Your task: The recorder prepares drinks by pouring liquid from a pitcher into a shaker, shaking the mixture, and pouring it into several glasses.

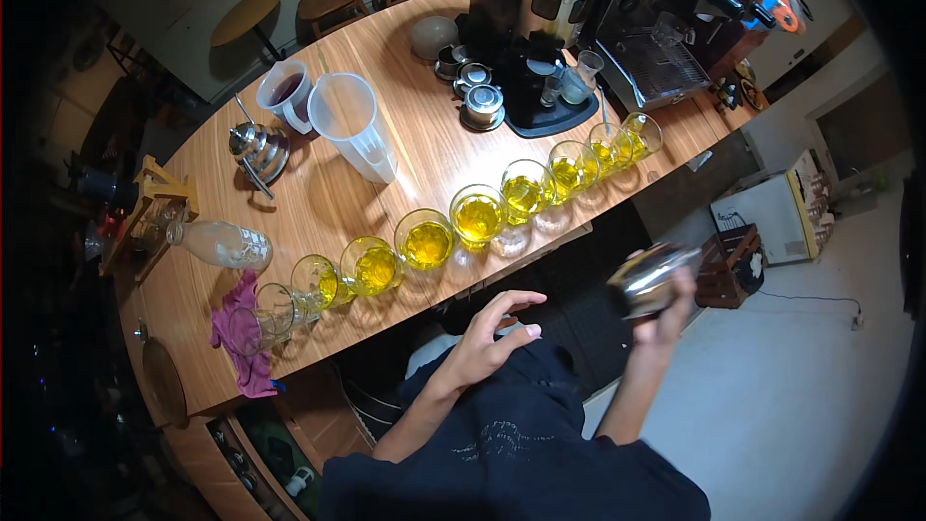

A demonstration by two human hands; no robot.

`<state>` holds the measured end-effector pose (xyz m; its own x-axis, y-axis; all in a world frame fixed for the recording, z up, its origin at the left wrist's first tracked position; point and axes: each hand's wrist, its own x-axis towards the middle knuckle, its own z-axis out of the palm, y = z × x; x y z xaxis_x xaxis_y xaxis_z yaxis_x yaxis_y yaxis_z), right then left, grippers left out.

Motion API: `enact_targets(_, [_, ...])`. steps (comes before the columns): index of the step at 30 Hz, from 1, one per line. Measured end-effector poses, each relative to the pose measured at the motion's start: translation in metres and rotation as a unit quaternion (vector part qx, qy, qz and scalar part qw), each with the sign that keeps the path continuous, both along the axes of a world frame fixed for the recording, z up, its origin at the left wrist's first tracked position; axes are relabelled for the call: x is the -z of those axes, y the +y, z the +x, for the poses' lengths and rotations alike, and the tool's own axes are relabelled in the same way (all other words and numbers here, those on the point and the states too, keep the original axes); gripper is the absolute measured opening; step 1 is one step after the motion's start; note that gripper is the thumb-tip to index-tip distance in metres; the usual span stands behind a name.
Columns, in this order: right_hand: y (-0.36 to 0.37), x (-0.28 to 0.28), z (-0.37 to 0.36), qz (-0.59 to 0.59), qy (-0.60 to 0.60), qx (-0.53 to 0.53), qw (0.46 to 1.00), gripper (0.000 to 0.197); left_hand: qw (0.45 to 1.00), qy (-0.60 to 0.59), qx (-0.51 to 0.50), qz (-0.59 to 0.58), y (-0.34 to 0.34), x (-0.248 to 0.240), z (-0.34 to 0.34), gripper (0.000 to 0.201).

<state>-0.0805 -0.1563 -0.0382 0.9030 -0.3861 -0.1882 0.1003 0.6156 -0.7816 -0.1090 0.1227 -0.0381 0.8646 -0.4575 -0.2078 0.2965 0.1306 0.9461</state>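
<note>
My right hand grips a shiny metal cup held off the counter, out over the floor. My left hand is open with fingers spread, hovering just below the counter's front edge and holding nothing. Along the edge of the wooden counter runs a curved row of several glasses filled with yellow liquid. At the row's left end stand two glasses that look empty.
On the counter stand a clear plastic pitcher, a white jug of dark liquid, a metal kettle, a lying glass bottle, a purple cloth, a black coffee grinder and an espresso machine. Chairs stand behind.
</note>
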Motion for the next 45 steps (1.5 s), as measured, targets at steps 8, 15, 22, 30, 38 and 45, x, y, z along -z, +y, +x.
enact_targets(8, [-0.034,-0.114,0.041,0.414,-0.316,-0.199,0.83,0.08,1.0,-0.023,0.008,-0.008,0.021,-0.008,-0.007,0.052])
enact_targets(15, [0.029,0.023,-0.013,0.355,0.102,-0.023,0.929,0.068,0.998,-0.031,-0.046,-0.027,0.065,0.003,-0.024,0.049])
enact_targets(22, [0.121,0.077,-0.103,0.77,0.204,-0.071,0.6,0.074,0.999,-0.013,-0.045,-0.018,0.11,0.008,-0.047,0.049])
enact_targets(30, [0.213,-0.063,-0.083,-0.266,-0.162,-0.14,0.94,0.122,0.994,-0.059,0.018,-0.088,0.167,-0.017,-0.064,0.078])
enact_targets(38, [0.327,-0.068,-0.081,-0.417,-0.389,-0.453,0.685,0.087,0.931,-0.275,-0.17,-0.172,0.23,-0.017,-0.109,0.12])
enact_targets(45, [0.383,-0.017,-0.111,-0.363,-0.41,-0.524,0.653,0.102,0.899,-0.305,-0.298,0.102,0.271,-0.038,-0.149,0.037])
